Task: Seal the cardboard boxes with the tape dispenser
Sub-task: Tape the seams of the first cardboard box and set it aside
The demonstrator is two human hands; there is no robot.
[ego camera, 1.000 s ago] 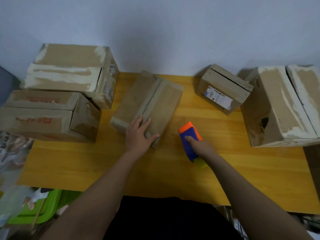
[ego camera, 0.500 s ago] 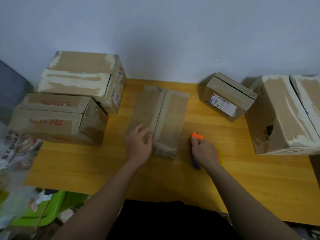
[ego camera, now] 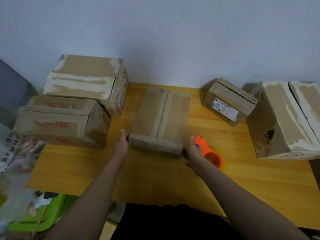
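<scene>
A flat cardboard box lies in the middle of the wooden table, its top seam running away from me. My left hand presses flat against the box's near left side. My right hand rests with straight fingers against the box's near right corner. The orange tape dispenser lies on the table just right of my right hand, touching its back; a bit of blue shows near its tip. Neither hand grips it.
Two larger boxes stand at the left, one at the back and one in front. A small labelled box and a big box stand at the right. A green bin and plastic bags sit below the table's left edge.
The middle box has been turned from slanted to square with me. My left hand slid from its top to its left side. My right hand let go of the dispenser and moved to the box's corner.
</scene>
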